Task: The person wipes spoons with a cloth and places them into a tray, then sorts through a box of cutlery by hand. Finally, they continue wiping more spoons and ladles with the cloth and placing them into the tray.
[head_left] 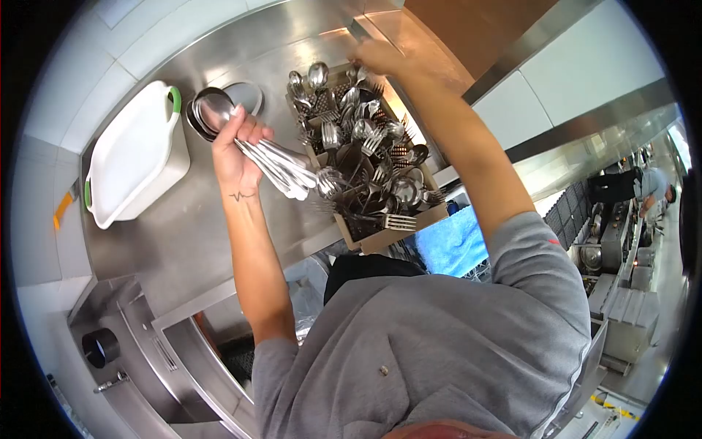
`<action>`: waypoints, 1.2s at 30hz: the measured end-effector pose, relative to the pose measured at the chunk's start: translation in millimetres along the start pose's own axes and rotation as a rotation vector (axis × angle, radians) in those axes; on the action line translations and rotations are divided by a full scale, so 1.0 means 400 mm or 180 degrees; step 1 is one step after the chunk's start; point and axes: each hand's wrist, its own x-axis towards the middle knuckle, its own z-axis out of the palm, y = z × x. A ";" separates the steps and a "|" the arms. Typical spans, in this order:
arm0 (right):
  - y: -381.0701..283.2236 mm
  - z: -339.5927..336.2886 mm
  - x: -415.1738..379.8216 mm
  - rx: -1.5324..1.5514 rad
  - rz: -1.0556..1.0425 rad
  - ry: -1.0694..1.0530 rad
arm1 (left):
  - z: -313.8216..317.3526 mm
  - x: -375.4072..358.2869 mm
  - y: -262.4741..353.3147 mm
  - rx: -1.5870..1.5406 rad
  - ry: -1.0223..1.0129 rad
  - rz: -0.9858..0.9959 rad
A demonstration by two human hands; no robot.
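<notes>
A steel counter (175, 238) lay beneath the left hand (243, 150), which was closed around a bundle of spoons (281, 167) beside a crate (380, 240) of mixed cutlery (365, 135). The right hand (376, 57) was at the crate's far corner, its grip unclear. Well beyond stood a person (653, 184).

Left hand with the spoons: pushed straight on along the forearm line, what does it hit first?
Probably the round dish just beyond the fingers of the left hand. The spoons might touch it first. Height is unclear, so it could pass over.
</notes>
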 end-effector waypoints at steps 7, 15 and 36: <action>-0.257 -0.546 -0.061 0.0904 -0.1455 0.1479 | 0.071 0.035 -0.020 0.0490 -0.0039 0.0679; -0.329 -0.402 -0.046 0.1985 -0.1124 0.0692 | 0.113 0.006 -0.049 0.1268 0.0336 0.0942; -0.233 -0.148 -0.109 -0.0621 -0.1871 0.0125 | 0.027 -0.089 -0.030 0.1055 0.0713 0.0608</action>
